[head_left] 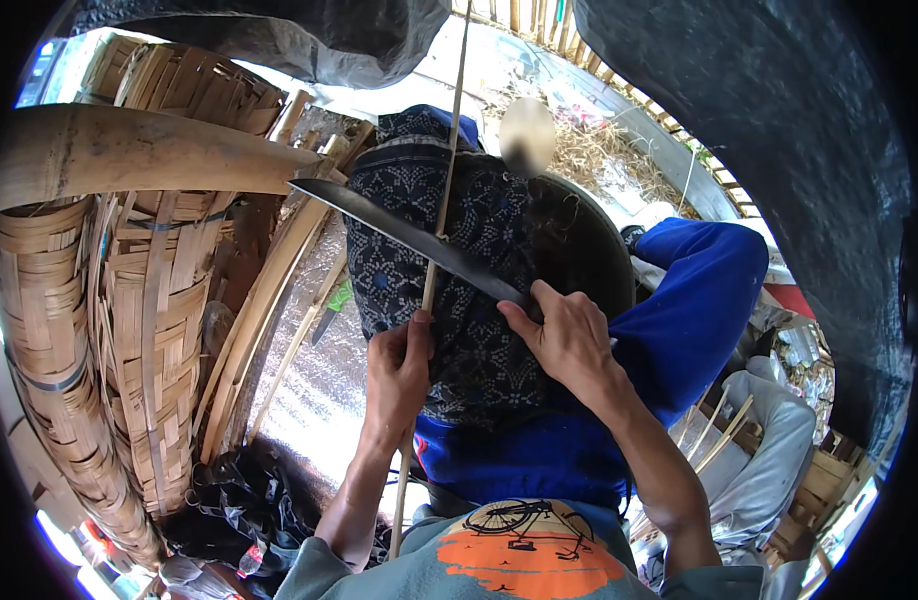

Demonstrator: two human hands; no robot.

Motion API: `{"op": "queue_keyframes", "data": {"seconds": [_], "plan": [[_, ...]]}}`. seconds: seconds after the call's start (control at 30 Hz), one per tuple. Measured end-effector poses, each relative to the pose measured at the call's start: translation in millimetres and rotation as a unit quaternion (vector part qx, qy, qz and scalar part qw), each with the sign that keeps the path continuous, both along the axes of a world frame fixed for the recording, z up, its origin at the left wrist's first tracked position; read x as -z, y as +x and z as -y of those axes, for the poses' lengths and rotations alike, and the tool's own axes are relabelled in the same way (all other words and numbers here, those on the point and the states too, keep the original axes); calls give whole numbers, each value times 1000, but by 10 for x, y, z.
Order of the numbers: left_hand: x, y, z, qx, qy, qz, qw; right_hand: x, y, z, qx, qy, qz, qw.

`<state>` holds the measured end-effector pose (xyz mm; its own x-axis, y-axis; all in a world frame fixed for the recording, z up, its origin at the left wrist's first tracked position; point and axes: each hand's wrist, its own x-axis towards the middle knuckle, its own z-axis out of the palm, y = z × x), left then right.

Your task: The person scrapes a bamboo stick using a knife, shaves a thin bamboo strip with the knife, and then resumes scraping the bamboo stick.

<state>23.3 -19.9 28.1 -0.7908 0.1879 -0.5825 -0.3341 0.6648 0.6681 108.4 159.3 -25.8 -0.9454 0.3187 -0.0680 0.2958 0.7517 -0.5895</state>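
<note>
My left hand [399,368] is closed around a long thin bamboo strip [430,285], which runs from beside my body up past the top of my lap. In my right hand [569,335] is a machete [409,234], its handle mostly hidden by my fingers. The dark blade slants up to the left and crosses the strip a little above my left hand. Under both lies a dark patterned cloth [379,275] spread over my lap, with blue trousers [699,290] showing at the right.
Tall rolls of woven bamboo matting [149,340] stand at the left, below a thick bamboo pole [149,150]. Split bamboo pieces [269,310] lean beside them. A black plastic sheet [759,120] hangs at the upper right. Grey sacks [759,440] lie at the lower right.
</note>
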Motion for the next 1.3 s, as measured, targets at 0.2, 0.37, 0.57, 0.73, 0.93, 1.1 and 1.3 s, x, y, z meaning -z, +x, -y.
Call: {"op": "queue_keyframes", "data": {"seconds": [0.2, 0.37, 0.57, 0.73, 0.93, 1.1, 1.3], "plan": [[55, -293, 103, 97, -65, -142, 983, -119, -108, -137, -38, -35, 43, 998], [47, -507, -4, 172, -97, -119, 973, -57, -109, -149, -60, -25, 23, 998], [114, -464, -153, 169, -81, -135, 973, -30, -42, -143, -40, -47, 39, 997], [157, -394, -119, 166, -73, -156, 971, -96, -8, -96, -22, -50, 70, 996], [155, -156, -155, 103, -79, -178, 975, 62, 81, 89, -1, -28, 36, 999], [-130, 316, -11, 140, -59, -87, 985, 96, -336, -23, 82, -77, 32, 993], [-152, 37, 61, 111, -35, -95, 989, -122, -398, -188, 82, -192, 47, 977]]}}
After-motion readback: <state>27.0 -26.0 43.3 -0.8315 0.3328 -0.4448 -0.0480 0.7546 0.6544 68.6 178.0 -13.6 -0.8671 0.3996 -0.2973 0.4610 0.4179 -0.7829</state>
